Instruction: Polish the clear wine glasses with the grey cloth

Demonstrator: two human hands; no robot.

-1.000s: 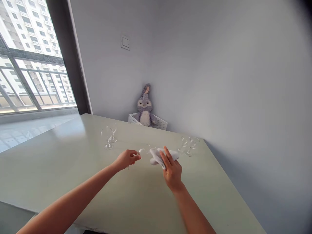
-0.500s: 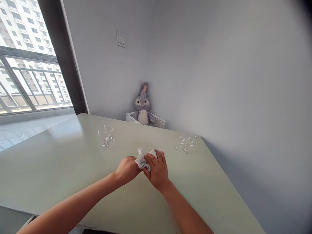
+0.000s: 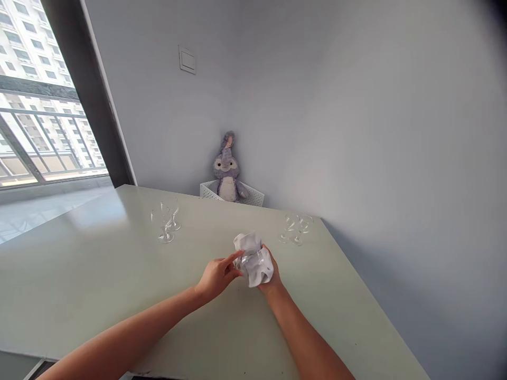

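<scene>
1 clear, curved drinking glass [image 3: 247, 259], bedded in a crumpled white fabric cloth [image 3: 261, 272] above the flat pale-green tabletop [image 3: 325, 301], the person's left hand [image 3: 217, 275] pinching its end, right hand [image 3: 274, 278] cupped beneath the cloth, calls for light, even pressure

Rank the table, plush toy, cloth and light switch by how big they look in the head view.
1. Table
2. Plush toy and cloth: too close to rank; the toy looks taller, but the cloth is nearer the camera
3. Light switch
</scene>
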